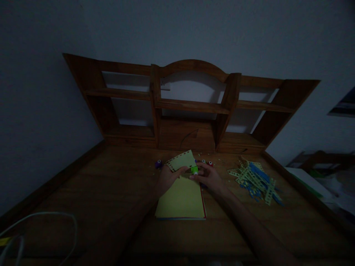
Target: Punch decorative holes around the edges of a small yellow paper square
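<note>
My left hand (167,180) grips a pale yellow sheet of paper (183,160) by its near edge, thumb on top. Small punched holes run along the sheet's left and far edges. In my right hand (210,178) is a small green craft punch (194,170), pinched between the fingers at the paper's right edge. Below both hands lies a stack of paper (181,201), yellow on top with red and blue edges showing. A purple punch (158,164) sits left of the held sheet. Just beyond my right hand stands a red punch (210,163), with another partly hidden beside it.
Punched yellow and blue paper strips (256,181) lie heaped on the right of the wooden desk (111,192). Tiny paper bits are scattered near the back. A wooden shelf unit (191,107) closes off the far side. A white cable (55,213) loops at the near left.
</note>
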{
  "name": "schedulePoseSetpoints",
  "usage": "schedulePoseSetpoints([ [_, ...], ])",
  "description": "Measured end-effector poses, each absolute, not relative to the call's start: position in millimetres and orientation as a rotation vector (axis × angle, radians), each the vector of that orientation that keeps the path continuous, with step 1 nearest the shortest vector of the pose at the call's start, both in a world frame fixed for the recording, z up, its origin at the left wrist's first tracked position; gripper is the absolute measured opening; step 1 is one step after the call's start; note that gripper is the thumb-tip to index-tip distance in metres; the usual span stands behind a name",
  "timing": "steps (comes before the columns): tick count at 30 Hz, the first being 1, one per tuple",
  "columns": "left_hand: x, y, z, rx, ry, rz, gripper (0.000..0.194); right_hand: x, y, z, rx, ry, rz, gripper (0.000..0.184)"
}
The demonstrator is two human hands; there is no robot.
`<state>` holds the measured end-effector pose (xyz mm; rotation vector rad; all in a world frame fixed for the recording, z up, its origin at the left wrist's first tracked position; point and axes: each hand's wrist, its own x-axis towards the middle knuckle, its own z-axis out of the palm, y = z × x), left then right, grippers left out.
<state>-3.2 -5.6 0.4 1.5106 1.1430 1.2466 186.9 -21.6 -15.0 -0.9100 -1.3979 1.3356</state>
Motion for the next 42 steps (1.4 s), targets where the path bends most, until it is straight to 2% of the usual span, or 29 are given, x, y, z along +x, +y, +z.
schedulePoseSetpoints([
  [15,-3,-4,-3,1.529,1.189,1.204,0.033,187,-19,-17,-0.982,-1.392,1.281,0.051],
  [31,-5,-1,-10,1.627,1.071,1.141,0.04,187,-23,-10,-0.994,-1.359,1.339,0.046],
  [42,-4,-4,-3,1.643,0.976,1.173,0.038,185,-30,1,-1.031,-1.411,1.301,0.04],
])
